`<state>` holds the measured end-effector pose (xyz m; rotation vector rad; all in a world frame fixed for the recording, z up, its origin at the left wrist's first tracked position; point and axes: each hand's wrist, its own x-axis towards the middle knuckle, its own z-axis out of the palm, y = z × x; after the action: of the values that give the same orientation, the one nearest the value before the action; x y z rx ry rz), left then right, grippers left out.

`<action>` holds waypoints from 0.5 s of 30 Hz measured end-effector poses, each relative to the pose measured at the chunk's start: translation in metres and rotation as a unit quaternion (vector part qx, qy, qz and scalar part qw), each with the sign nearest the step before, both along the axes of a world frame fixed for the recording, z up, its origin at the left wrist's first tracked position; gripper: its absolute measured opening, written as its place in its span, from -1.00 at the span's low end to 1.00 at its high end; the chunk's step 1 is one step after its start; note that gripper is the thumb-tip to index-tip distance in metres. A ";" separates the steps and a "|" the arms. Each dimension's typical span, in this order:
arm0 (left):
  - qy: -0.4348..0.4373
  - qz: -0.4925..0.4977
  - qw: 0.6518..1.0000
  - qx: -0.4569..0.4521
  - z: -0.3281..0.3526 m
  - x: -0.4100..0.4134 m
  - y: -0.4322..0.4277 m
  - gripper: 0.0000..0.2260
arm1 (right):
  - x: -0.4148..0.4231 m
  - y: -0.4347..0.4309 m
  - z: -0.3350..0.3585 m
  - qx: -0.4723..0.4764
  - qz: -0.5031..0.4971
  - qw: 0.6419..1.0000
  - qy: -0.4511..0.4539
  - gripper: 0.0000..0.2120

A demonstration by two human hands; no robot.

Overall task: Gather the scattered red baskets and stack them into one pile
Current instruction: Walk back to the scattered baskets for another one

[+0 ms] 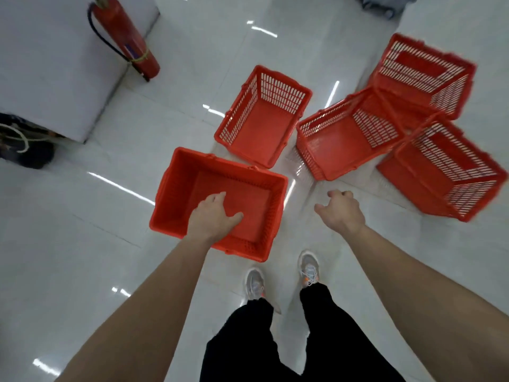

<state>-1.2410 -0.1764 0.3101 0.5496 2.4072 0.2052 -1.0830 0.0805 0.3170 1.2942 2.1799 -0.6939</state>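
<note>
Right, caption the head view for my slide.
Person's left hand reaches over the nearest red slotted plastic basket; right hand empty; four more red baskets scattered beyond.

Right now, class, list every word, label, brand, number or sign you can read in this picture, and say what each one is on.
No text can be read anywhere in this view.
On the fire extinguisher, the purple label is too blurred to read.
On the red baskets, no print or sign shows.
On the shoes, no brand shows.
</note>
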 end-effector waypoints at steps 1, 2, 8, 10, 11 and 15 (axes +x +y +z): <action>-0.001 -0.013 1.000 0.011 0.019 0.010 0.017 -0.24 | 0.008 0.014 0.026 0.012 -0.011 1.000 0.012 -0.43; -0.005 -0.026 0.999 0.022 0.037 0.021 0.034 -0.25 | 0.020 0.026 0.052 0.023 -0.022 0.999 0.024 -0.43; -0.033 -0.153 0.986 0.051 0.147 0.109 0.148 -0.30 | 0.143 0.070 0.183 0.105 -0.083 0.990 0.034 -0.38; -0.029 -0.201 0.976 0.084 0.184 0.144 0.191 -0.34 | 0.196 0.079 0.210 0.122 -0.110 0.986 0.011 -0.39; -0.024 -0.227 0.969 0.100 0.199 0.162 0.211 -0.34 | 0.223 0.085 0.221 0.125 -0.128 0.984 -0.001 -0.41; 0.016 -0.326 0.936 0.133 0.240 0.222 0.276 -0.29 | 0.324 0.120 0.254 0.129 -0.220 0.967 -0.013 -0.46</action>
<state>-1.0185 0.0995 0.5499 1.4414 2.0990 0.2292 -0.7594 0.2009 0.5708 1.9469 2.0256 -0.5591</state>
